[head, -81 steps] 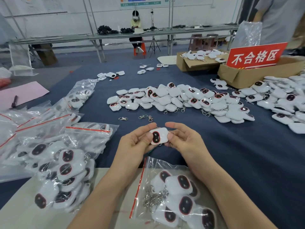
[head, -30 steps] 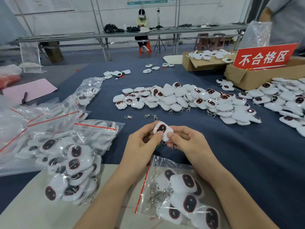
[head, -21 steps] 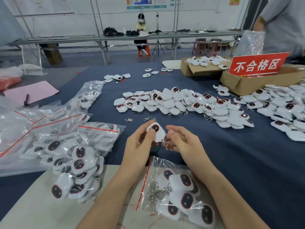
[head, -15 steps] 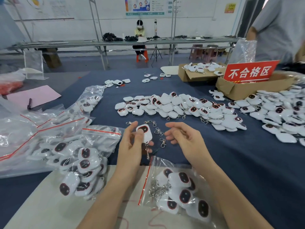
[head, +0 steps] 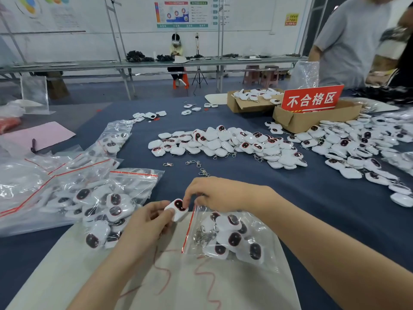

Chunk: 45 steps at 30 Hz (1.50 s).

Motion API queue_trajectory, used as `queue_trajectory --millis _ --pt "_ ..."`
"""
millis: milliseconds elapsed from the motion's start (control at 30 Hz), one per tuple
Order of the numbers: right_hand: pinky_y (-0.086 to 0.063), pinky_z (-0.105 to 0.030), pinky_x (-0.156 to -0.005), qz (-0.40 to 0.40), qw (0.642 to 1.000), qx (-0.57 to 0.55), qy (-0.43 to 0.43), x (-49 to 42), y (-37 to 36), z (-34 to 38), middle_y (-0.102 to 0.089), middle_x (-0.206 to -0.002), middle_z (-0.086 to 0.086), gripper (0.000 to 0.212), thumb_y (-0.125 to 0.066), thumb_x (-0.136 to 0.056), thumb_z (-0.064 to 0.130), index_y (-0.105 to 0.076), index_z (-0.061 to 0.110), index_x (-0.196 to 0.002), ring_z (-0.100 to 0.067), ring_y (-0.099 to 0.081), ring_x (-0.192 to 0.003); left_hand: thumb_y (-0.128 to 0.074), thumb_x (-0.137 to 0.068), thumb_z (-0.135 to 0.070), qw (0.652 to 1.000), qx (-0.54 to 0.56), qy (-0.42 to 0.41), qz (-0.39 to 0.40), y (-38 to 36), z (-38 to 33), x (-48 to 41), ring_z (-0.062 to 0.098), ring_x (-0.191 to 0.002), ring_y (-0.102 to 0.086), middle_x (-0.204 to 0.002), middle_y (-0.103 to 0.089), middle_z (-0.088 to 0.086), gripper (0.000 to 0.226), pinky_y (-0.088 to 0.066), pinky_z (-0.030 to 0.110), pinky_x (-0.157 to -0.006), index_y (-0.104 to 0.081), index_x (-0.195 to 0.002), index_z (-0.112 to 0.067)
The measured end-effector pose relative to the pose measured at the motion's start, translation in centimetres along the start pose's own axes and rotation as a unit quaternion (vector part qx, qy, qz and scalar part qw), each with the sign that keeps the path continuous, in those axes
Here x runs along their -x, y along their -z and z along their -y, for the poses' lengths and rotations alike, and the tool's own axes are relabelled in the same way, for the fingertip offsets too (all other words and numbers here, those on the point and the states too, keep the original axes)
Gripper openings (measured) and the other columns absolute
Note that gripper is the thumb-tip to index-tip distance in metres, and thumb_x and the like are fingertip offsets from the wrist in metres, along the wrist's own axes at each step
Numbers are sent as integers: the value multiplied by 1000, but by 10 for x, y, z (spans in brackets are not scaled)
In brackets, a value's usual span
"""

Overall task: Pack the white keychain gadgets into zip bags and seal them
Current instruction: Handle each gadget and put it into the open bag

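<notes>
Presently, a white rounded keychain gadget with a dark, red-rimmed oval face (head: 178, 208) is held pinched between the thumb and fingers of the left grip (head: 145, 222), right at the red-striped mouth of a clear plastic zip bag (head: 263, 222). The far corner of that mouth is pinched by the right grip (head: 216, 193), its fingers curled. Several like gadgets with metal clasps are contained in the bag, which is laid on a pale sheet (head: 67, 265) over the dark blue surface (head: 312, 209). Filled zip bags (head: 100, 198) are piled to the left, and a heap of loose gadgets (head: 223, 142) is spread farther back, near a cardboard box (head: 312, 121) bearing a red sign.
</notes>
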State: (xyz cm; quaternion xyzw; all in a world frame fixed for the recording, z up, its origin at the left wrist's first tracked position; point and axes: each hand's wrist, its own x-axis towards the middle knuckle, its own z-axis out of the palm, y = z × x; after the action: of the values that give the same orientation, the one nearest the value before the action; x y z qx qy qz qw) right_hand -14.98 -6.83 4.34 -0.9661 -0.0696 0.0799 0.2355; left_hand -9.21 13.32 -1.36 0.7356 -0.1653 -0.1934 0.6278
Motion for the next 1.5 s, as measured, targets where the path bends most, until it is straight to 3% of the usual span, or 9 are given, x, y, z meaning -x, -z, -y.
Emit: queue_trajectory --millis 233,500,700,800,900,1033,1167,1300,1500 --pt "-44 -37 -97 52 997 44 -17 -1 -3 0 -56 -116 1 39 -42 -102 9 -67 31 -121 -16 -55 -109 -58 -100 -11 998 -54 -20 26 11 -1 7 4 -54 -53 -61 -63 -8 19 -45 13 -52 -75 -96 -19" --pt "-40 -9 -67 -22 997 -72 -23 5 0 -8 -65 -85 20 21 -58 -96 11 -75 25 -97 12 -56 -76 -65 -98 -17 994 -106 -24 15 11 -12 7 11 -65 -63 -89 -73 14 9 -51 17 -56 -66 -107 -18" --pt "-46 -21 -77 -55 993 -107 -14 5 0 -10 -69 -94 11 22 -55 -101 13 -68 28 -92 3 -59 -81 -67 -96 -17 992 -116 -22 35 5 -19 2 5 -58 -62 -76 -70 1 4 -49 16 -53 -71 -98 -15" --pt "-43 -15 -75 -28 995 -93 -17 8 -3 -10 -66 -92 19 22 -53 -101 14 -68 29 -98 7 -58 -84 -67 -96 -18 993 -114 -13 33 4 -18 2 7 -60 -62 -75 -70 -1 6 -49 17 -54 -72 -98 -16" --pt "-47 -22 -79 2 998 -55 -23 9 -6 -12 -61 -99 17 26 -55 -99 15 -69 33 -108 -3 -61 -93 -65 -98 -17 992 -121 -1 30 4 -17 3 7 -56 -60 -72 -68 -2 7 -47 15 -51 -71 -100 -14" --pt "-42 -9 -55 -14 999 -50 -18 9 -5 -14 -62 -92 17 22 -58 -95 14 -68 34 -96 7 -59 -76 -63 -99 -14 993 -101 14 59 2 -18 8 8 -57 -59 -67 -65 -6 10 -46 14 -51 -72 -103 -11" --pt "-44 -9 -65 -30 994 -101 -18 10 -3 -11 -66 -83 28 24 -60 -94 14 -66 37 -88 7 -61 -76 -65 -98 -15 993 -91 8 79 2 -24 10 8 -59 -58 -71 -66 -4 10 -50 17 -58 -72 -104 -12" --pt "-50 -23 -78 -34 989 -142 1 11 -1 -7 -71 -92 16 23 -60 -95 13 -67 34 -88 2 -64 -83 -66 -97 -15 984 -124 3 125 -2 -33 10 8 -61 -57 -71 -67 -2 9 -47 18 -55 -72 -100 -9" --pt "-43 -4 -72 -51 980 -190 7 9 -4 -3 -70 -85 21 20 -62 -95 6 -68 24 -89 12 -61 -75 -45 -102 -4 955 -172 46 236 -8 -39 18 17 -61 -50 -68 -60 7 26 -36 24 -56 -69 -92 0"
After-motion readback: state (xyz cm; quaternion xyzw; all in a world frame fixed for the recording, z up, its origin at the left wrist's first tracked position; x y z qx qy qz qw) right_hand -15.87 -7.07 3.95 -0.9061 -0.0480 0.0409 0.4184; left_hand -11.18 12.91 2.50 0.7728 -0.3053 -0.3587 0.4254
